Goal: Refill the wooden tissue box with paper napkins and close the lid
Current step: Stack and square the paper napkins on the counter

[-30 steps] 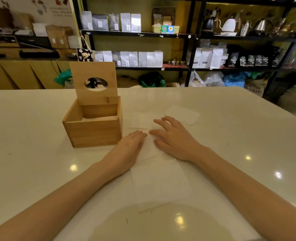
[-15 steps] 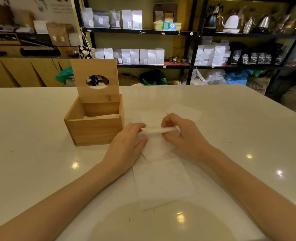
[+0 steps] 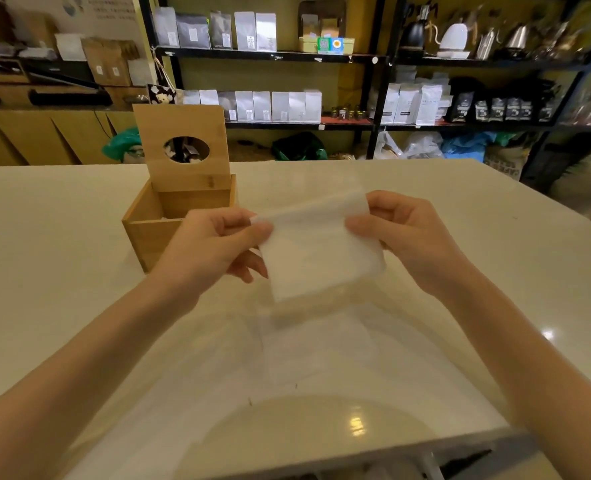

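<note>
A white paper napkin [image 3: 316, 252] hangs above the table, pinched at its top corners by both hands. My left hand [image 3: 207, 249] grips its left edge and my right hand [image 3: 408, 237] grips its right edge. The wooden tissue box [image 3: 148, 233] stands just left of and behind my left hand, partly hidden by it. Its lid [image 3: 183, 147], with an oval hole, stands upright at the back. Something white shows inside the box. Another napkin [image 3: 318, 348] lies flat on the table below the held one.
The white table [image 3: 44, 271] stretches wide on all sides; its near edge runs along the bottom right. Black shelves [image 3: 270, 57] with bags, kettles and jars stand beyond the far edge.
Both hands picked up a napkin from the table and lifted it into the air, spread between them. The box has not moved.
</note>
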